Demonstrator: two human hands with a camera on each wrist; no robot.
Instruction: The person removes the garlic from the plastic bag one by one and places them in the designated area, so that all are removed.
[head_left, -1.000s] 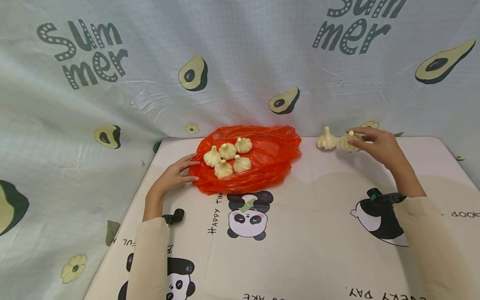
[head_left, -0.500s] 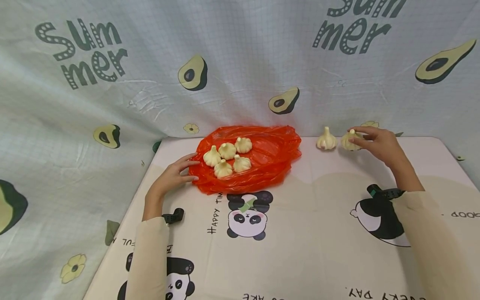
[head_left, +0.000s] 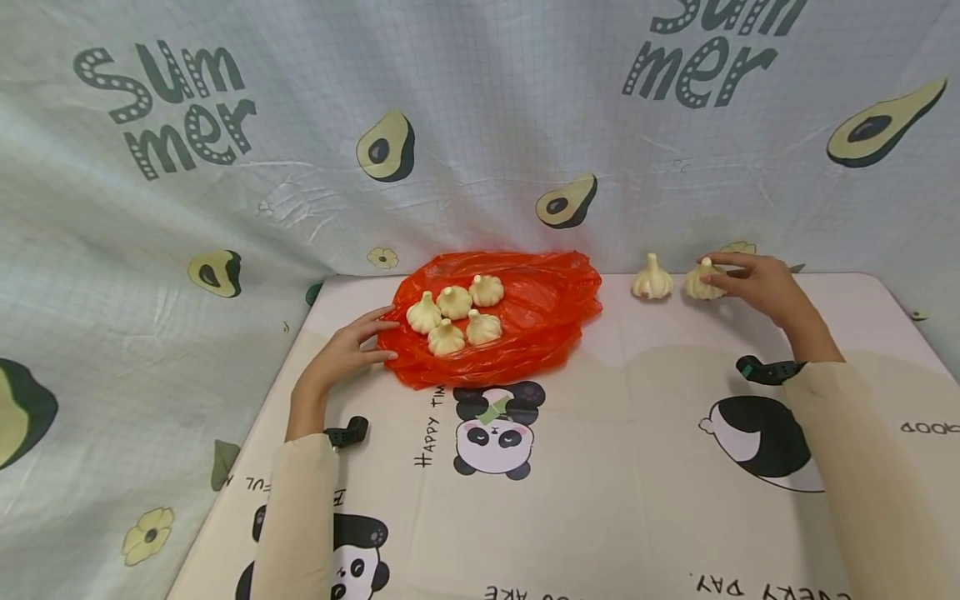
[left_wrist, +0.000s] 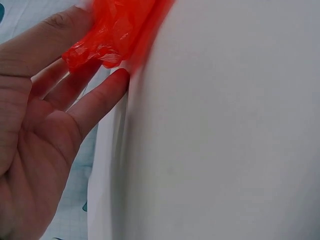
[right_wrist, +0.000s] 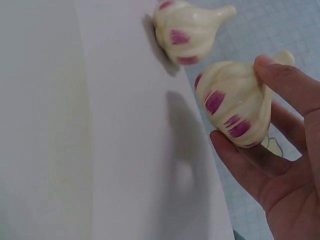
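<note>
In the head view my left hand (head_left: 337, 358) is at the left end of a crumpled red plastic bag (head_left: 536, 296), its fingers stretched and spread against the edge. The left wrist view has the bag's end (left_wrist: 117, 30) between thumb and fingers, without a plain tight pinch. Several pale garlic bulbs (head_left: 455, 302) lie on the bag's left part. At the table's far right, my right hand (head_left: 772, 287) holds another garlic bulb (head_left: 702, 282) between thumb and fingers. Purple patches mark this garlic bulb (right_wrist: 235, 102); its shadow lies apart from it on the table.
One more garlic bulb (head_left: 652, 279) stands just left of the held one, near the table's back edge. A hanging cloth (head_left: 480, 125) printed with avocados rises behind the table (head_left: 600, 500), whose cover shows pandas and lettering.
My right hand has shifted slightly to the right with its garlic bulb, widening the gap to the standing bulb. My left hand and the bag stay put.
</note>
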